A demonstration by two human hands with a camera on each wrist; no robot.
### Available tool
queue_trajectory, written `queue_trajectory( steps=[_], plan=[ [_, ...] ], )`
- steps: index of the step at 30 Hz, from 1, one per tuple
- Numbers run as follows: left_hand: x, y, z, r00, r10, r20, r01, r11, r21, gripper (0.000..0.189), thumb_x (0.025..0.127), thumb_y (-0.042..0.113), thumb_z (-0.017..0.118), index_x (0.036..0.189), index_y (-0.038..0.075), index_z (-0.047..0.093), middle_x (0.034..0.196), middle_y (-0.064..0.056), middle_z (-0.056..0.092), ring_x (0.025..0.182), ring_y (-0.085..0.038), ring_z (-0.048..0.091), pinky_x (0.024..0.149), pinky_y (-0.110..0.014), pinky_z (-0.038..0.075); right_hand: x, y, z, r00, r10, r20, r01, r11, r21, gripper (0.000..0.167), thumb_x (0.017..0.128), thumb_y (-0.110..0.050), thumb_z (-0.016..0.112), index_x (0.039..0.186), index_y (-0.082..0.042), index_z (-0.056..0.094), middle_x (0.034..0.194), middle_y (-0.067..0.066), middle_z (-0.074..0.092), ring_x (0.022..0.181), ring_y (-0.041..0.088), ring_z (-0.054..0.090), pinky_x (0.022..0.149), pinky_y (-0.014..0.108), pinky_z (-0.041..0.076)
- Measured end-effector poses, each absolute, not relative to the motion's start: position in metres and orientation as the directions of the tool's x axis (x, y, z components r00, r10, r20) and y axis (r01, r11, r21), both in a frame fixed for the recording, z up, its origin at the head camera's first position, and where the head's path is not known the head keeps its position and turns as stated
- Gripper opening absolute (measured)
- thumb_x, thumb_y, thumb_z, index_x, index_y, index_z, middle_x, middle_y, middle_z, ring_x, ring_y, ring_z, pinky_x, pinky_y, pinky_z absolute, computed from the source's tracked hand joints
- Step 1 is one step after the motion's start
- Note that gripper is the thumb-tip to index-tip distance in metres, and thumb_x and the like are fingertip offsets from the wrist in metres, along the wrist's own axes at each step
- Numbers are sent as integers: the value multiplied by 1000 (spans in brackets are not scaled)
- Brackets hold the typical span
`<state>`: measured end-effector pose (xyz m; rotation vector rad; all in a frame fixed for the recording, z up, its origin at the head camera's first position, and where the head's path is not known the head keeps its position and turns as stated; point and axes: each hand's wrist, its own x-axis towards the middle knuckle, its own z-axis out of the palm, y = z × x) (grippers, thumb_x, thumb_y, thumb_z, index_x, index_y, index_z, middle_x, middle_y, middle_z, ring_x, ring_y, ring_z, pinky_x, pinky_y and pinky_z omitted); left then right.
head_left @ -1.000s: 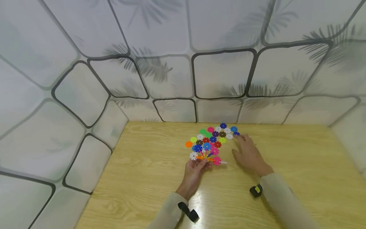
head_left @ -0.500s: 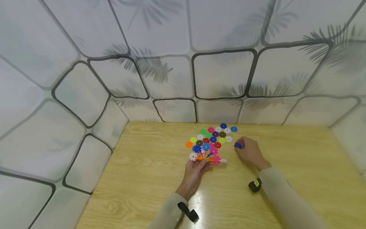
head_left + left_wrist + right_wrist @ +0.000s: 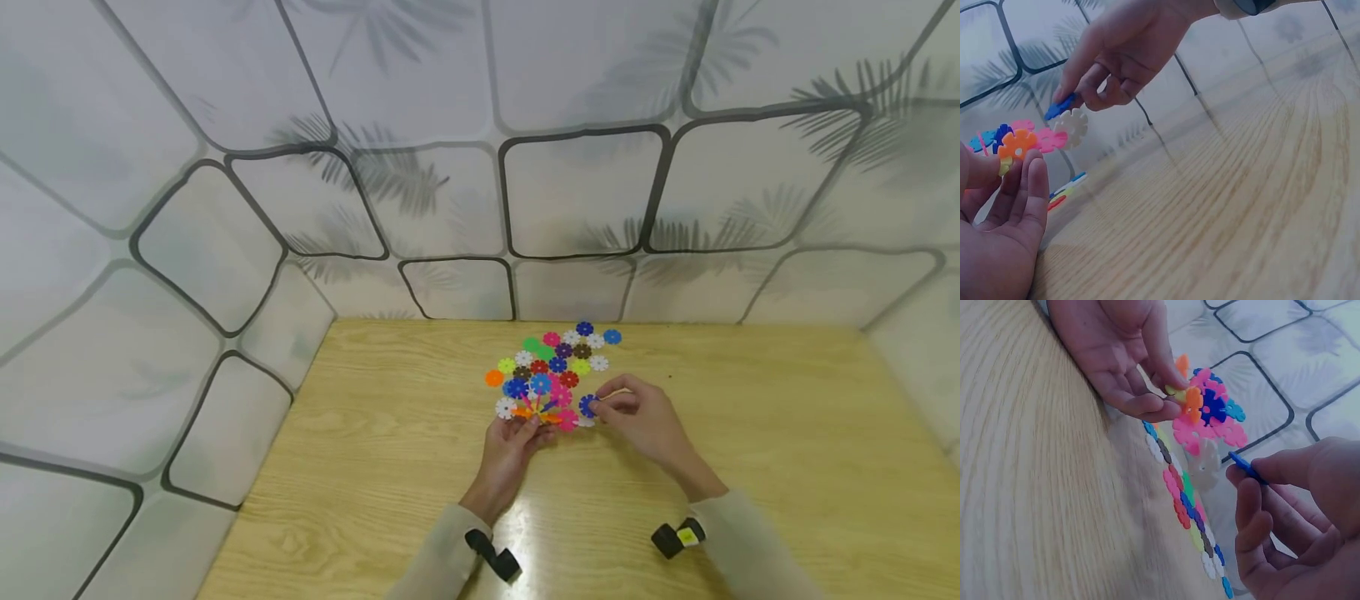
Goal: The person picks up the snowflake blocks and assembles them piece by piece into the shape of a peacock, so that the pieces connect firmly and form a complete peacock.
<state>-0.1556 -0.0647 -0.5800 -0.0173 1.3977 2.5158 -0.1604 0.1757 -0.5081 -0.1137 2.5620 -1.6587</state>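
My left hand (image 3: 506, 458) holds a built cluster of notched plastic snowflake discs (image 3: 540, 404). In the right wrist view its thumb and finger pinch the yellow disc (image 3: 1174, 394), and orange, pink and blue discs branch out around it. A white disc (image 3: 1072, 127) sticks out at the cluster's right end. My right hand (image 3: 648, 421) pinches a single dark blue snowflake disc (image 3: 1249, 469) between thumb and finger. That blue disc is right at the white disc's edge, and overlaps it in the left wrist view.
Behind the cluster, several loose snowflake discs (image 3: 558, 364) in many colours lie flat in rows on the wooden table (image 3: 375, 433). A patterned wall (image 3: 450, 200) rises at the table's back edge and along the left side.
My right hand has picked up the dark blue disc from the right end of the rows and brought it left and nearer, beside the cluster. My left hand has stayed in place.
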Motion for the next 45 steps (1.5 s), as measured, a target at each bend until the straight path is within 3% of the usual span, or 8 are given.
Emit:
queue_trajectory(
  steps=[10,20,30,37,45],
  plan=[
    [-153,-65,-578,-965,249,-85,-198,-476,857,43,112,7,58,155,3,50,127,-2,76,106,-16,79,101,-36,65,-162,160,-507,-996,-40,-84,52,506,-861,20,103,-24,78,108,-5,75,96,8,85,83,11,77,69,22,53],
    [-152,-66,-578,-967,251,-38,-162,-497,853,50,114,7,55,162,7,44,152,-15,64,120,-22,77,110,-42,61,-160,154,-500,-995,-8,-101,82,520,-850,20,101,-24,79,106,-4,75,99,12,85,86,18,80,66,22,54],
    [-152,-66,-578,-967,254,-25,-154,-502,851,50,114,8,56,162,6,44,149,-12,67,117,-21,78,109,-42,61,-160,152,-502,-995,-5,-103,85,518,-851,20,102,-23,78,107,-4,75,98,12,85,83,14,77,66,22,53],
    [-151,-64,-575,-975,220,-36,-147,-517,843,47,112,4,56,158,0,46,144,-12,69,120,-21,77,108,-41,62,-161,144,-506,-998,2,-65,57,510,-858,15,101,-17,79,103,-2,76,92,13,84,79,19,80,60,22,54],
    [-150,-62,-569,-981,185,-65,-154,-518,841,47,113,1,52,159,1,45,149,-15,66,120,-20,77,110,-42,61,-163,133,-508,-998,51,-27,50,524,-850,14,102,-15,78,101,-2,74,92,13,84,74,16,78,60,21,54]
  ],
)
